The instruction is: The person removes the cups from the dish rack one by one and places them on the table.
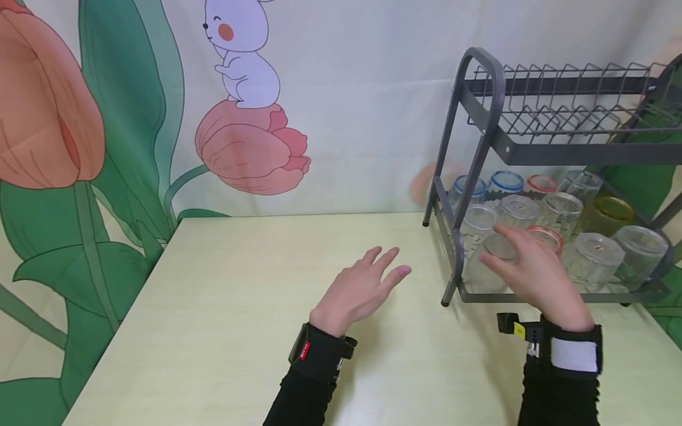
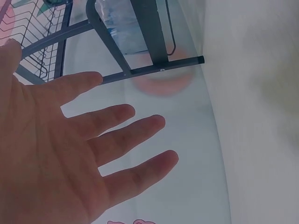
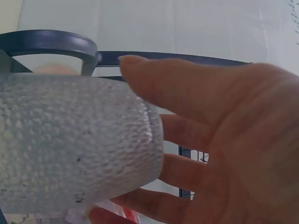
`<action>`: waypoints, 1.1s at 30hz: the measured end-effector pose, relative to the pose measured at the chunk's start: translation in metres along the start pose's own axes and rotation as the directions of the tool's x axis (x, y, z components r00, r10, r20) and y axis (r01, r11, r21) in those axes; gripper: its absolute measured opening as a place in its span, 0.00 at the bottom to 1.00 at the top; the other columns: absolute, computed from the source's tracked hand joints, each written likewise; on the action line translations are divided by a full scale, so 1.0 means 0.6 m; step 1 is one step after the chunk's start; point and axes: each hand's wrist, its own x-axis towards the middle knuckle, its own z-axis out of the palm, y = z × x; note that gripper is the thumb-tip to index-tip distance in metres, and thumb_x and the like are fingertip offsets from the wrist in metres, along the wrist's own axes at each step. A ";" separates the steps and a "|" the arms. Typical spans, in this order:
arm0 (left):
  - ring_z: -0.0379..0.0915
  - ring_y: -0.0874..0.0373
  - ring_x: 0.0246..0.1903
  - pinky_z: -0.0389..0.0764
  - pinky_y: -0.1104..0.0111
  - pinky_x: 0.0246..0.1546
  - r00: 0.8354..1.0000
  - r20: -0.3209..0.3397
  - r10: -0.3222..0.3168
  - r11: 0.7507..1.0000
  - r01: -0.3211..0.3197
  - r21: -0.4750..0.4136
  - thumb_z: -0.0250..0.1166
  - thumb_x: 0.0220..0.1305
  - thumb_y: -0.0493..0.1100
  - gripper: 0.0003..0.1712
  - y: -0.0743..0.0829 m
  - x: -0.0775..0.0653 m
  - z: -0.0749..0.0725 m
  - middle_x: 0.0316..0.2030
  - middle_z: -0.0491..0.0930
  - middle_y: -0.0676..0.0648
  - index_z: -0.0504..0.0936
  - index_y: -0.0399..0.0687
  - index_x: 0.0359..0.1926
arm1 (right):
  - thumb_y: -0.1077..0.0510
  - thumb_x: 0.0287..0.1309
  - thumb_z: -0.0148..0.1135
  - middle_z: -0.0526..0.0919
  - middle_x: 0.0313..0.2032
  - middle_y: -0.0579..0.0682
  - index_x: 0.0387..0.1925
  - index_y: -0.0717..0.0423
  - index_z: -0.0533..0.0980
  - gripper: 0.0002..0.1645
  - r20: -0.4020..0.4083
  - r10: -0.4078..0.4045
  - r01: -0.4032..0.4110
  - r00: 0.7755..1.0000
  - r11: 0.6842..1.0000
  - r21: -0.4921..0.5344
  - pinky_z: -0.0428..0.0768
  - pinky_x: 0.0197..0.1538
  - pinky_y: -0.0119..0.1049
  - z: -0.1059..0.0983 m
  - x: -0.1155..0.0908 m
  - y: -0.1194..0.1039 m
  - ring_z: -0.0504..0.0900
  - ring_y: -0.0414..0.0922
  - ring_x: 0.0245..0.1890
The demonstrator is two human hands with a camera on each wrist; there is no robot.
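Note:
My right hand (image 1: pixel 538 272) reaches into the lower tier of a grey two-tier dish rack (image 1: pixel 591 155). Its thumb and fingers spread around the base end of an upside-down clear glass (image 1: pixel 487 272) at the front left. In the right wrist view this pebbled glass (image 3: pixel 79 140) stands before the palm, thumb (image 3: pixel 173 84) to one side and fingers behind it. Whether the fingers touch it is not clear. Over the table, left of the rack, my left hand (image 1: pixel 357 290) is held with fingers spread and nothing in it; the left wrist view shows its bare palm (image 2: pixel 51 149).
More upturned glasses share the lower tier, among them a yellowish one (image 1: pixel 610 216), blue-rimmed ones (image 1: pixel 506 182) and a red-rimmed one (image 1: pixel 549 238). A wire basket (image 1: pixel 565 112) forms the upper tier. Behind the pale table (image 1: pixel 224 319) hangs a printed cloth (image 1: pixel 362 118).

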 end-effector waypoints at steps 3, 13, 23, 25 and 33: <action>0.58 0.48 0.68 0.64 0.47 0.63 1.000 0.007 0.001 1.000 -0.001 -0.002 0.27 0.64 0.79 0.47 0.004 0.002 0.004 0.73 0.57 0.45 0.58 0.64 0.75 | 0.46 0.65 0.62 0.62 0.66 0.72 0.70 0.67 0.59 0.43 0.017 0.016 -0.016 1.000 1.000 0.000 0.59 0.61 0.68 0.004 0.004 0.003 0.60 0.70 0.65; 0.61 0.48 0.67 0.66 0.50 0.62 1.000 -0.012 0.004 1.000 -0.005 -0.022 0.27 0.64 0.79 0.47 0.012 0.005 0.004 0.71 0.60 0.46 0.59 0.64 0.75 | 0.49 0.62 0.65 0.66 0.63 0.72 0.68 0.69 0.62 0.42 0.001 0.014 -0.014 1.000 1.000 -0.026 0.64 0.57 0.68 0.004 0.008 -0.001 0.66 0.70 0.60; 0.66 0.47 0.63 0.67 0.53 0.62 1.000 -0.007 -0.003 0.999 0.003 -0.033 0.37 0.60 0.82 0.49 0.013 0.009 0.003 0.71 0.60 0.47 0.59 0.64 0.75 | 0.49 0.61 0.67 0.71 0.59 0.72 0.65 0.70 0.66 0.40 -0.165 0.012 -0.017 0.986 0.999 -0.028 0.61 0.56 0.67 -0.012 -0.012 -0.020 0.67 0.70 0.57; 0.66 0.49 0.64 0.67 0.54 0.62 1.000 -0.001 0.004 1.000 -0.004 -0.031 0.40 0.60 0.81 0.49 0.012 0.009 0.002 0.71 0.60 0.47 0.58 0.63 0.75 | 0.46 0.61 0.66 0.70 0.60 0.72 0.65 0.68 0.66 0.41 -0.186 0.046 -0.050 0.981 0.999 -0.015 0.61 0.56 0.68 -0.016 -0.018 -0.028 0.66 0.71 0.58; 0.67 0.52 0.63 0.71 0.55 0.59 0.998 -0.011 0.058 0.998 -0.058 -0.015 0.59 0.64 0.68 0.46 0.005 0.008 -0.003 0.70 0.61 0.48 0.54 0.62 0.76 | 0.41 0.59 0.67 0.69 0.61 0.70 0.65 0.64 0.68 0.43 -0.261 0.138 -0.128 0.955 0.990 0.052 0.69 0.49 0.64 -0.027 -0.038 -0.059 0.69 0.69 0.56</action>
